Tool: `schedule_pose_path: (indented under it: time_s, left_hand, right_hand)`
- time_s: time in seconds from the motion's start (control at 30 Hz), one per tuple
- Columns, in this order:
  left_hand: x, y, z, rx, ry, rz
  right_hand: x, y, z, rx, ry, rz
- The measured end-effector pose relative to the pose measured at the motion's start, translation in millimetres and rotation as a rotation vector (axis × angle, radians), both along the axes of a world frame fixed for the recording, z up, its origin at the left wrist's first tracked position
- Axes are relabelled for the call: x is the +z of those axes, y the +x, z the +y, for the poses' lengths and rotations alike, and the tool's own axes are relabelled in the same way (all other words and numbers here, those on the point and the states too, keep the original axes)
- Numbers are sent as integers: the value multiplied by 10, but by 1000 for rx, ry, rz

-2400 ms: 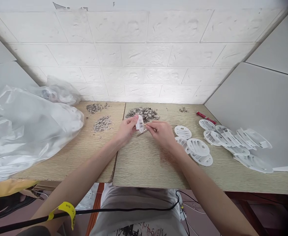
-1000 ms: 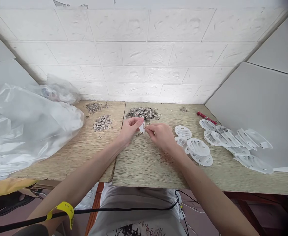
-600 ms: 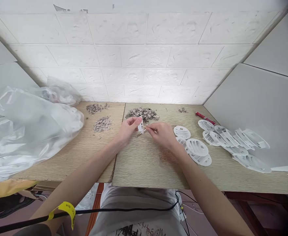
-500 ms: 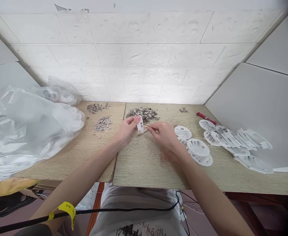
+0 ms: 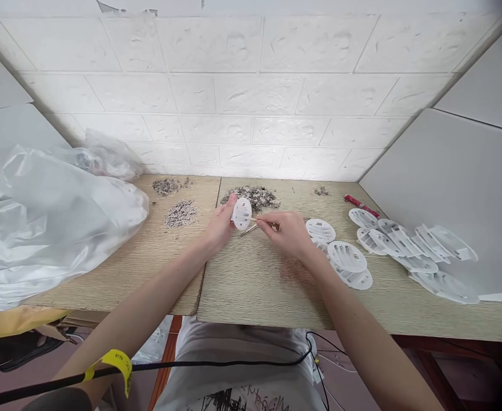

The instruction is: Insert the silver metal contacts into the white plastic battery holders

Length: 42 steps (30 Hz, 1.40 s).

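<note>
My left hand (image 5: 220,225) is closed on a round white plastic disc (image 5: 242,213) with slots and small metal pieces on its face, gripping it by the left edge. The face of the disc is turned towards me. From the right, my right hand (image 5: 282,228) pinches a thin tan stick-like tool (image 5: 254,220), its tip at the disc's right edge. Just below the disc shows a slim metal rod (image 5: 248,230); whether it lies on the table or is held, I cannot tell. Behind my left hand is a heap of small metal pieces (image 5: 257,198).
Round white discs (image 5: 347,257) lie overlapping right of my right hand, with more discs (image 5: 417,264) farther right. A red tube (image 5: 361,205) lies behind them. Small metal pieces (image 5: 181,213) form piles at left, beside a large plastic bag (image 5: 71,222). A black cable (image 5: 216,364) crosses in front.
My left hand has turned the disc from nearly edge-on to face me. My right hand stays close by with the stick-like tool, hardly moved.
</note>
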<state>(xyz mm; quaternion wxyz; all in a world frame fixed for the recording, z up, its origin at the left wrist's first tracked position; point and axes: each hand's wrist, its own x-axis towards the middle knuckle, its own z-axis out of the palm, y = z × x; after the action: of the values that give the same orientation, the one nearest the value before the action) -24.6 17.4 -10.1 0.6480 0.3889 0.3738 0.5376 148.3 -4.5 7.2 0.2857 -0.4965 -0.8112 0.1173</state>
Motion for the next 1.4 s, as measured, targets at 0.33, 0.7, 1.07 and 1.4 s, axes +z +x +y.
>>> schedule_pose_path:
  time_s: [0.33,0.7,1.07,1.4]
  left_hand:
    - [-15,15,-3,-17,26,27]
    - [-36,24,5,11,11,7]
    - [-33,15,-14,-16,67,40]
    - [-37,54,-62,41,83,106]
  right_hand:
    - [13,-20,-11,-8,-35,-53]
    - [15,-22,-20,-29,-55,-92]
    - [19,-23,-17,-17,-69,-58]
    - [18,-42,-39,-18,-65,-151]
